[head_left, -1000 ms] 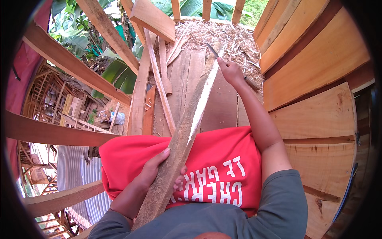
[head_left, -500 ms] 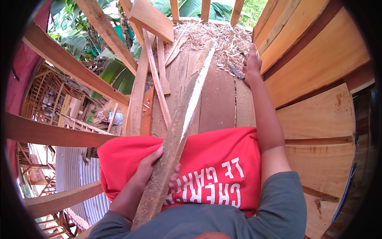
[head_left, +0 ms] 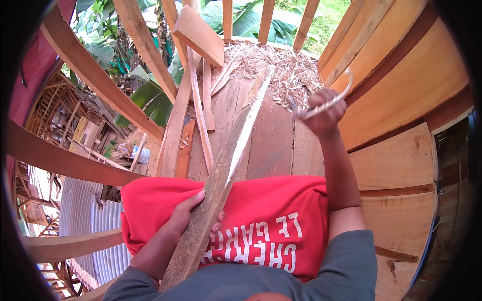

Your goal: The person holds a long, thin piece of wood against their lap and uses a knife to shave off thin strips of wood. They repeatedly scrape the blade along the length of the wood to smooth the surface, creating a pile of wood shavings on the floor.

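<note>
Left hand [head_left: 188, 218]: curled around the near end of a long rough wooden stick [head_left: 221, 175], fingers wrapped on its left edge, thumb side hidden under the wood. Firm grip, stick rests across the lap on the red shirt [head_left: 271, 220].

Right hand [head_left: 325, 113]: raised, closed in a fist around a thin curved metal blade [head_left: 326, 103]. Blade arcs out both sides of the fist, one end toward upper right, the other pointing left. Kind of tool unclear, blurred.

Stick runs diagonally from lower left by the left hand up to its far tip near the pile of wood shavings [head_left: 281, 70]. One face is pale, freshly cut; the other is darker and rough.

Right hand sits to the right of the stick's upper half, clearly apart from it, not touching. Blade is off the wood.

Around: plank floor [head_left: 273, 145] under the stick, loose slats [head_left: 201, 110] leaning left of it, a short board [head_left: 198, 35] propped above them. Curved plank wall [head_left: 401, 100] close on the right. Green leaves [head_left: 150, 95] and corrugated metal sheet [head_left: 95, 236] below to the left, beyond the timber frame.

Nothing lies between the right hand and the stick.
</note>
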